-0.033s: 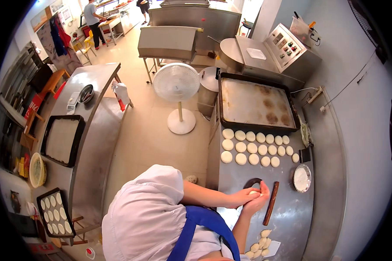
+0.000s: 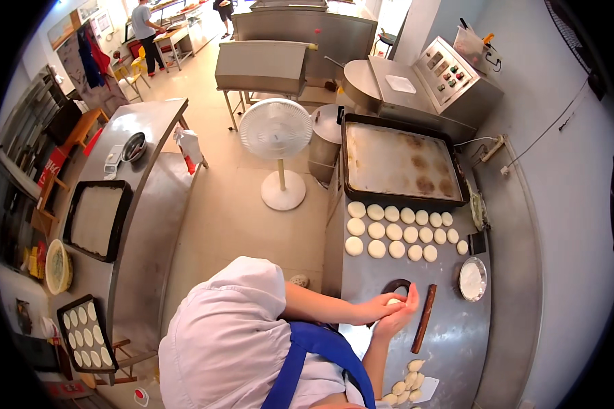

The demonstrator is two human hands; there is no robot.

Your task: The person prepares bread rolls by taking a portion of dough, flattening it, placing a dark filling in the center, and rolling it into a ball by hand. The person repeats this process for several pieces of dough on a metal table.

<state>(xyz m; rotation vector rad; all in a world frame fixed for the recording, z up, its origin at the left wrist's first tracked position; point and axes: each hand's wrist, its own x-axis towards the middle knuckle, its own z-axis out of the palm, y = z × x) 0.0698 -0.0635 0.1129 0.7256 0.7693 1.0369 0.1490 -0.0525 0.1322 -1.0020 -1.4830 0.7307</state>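
My left hand and my right hand meet over the steel worktable. Between them they cup a pale piece of dough, mostly covered by the fingers. Just beyond my hands lies a dark curved rim, its lower part hidden by them. A brown rolling pin rests close by on the right. Several flattened dough rounds lie in rows farther up the table. Nearer to me is a small cluster of dough pieces beside a white scraper-like sheet.
A bowl of white flour stands near the wall. A large dark-rimmed pan sits behind the dough rows. On the left is another steel table with a black tray. A standing fan occupies the floor between. People are far off.
The fingers of my right hand have shifted slightly around the dough. Everything else looks the same.
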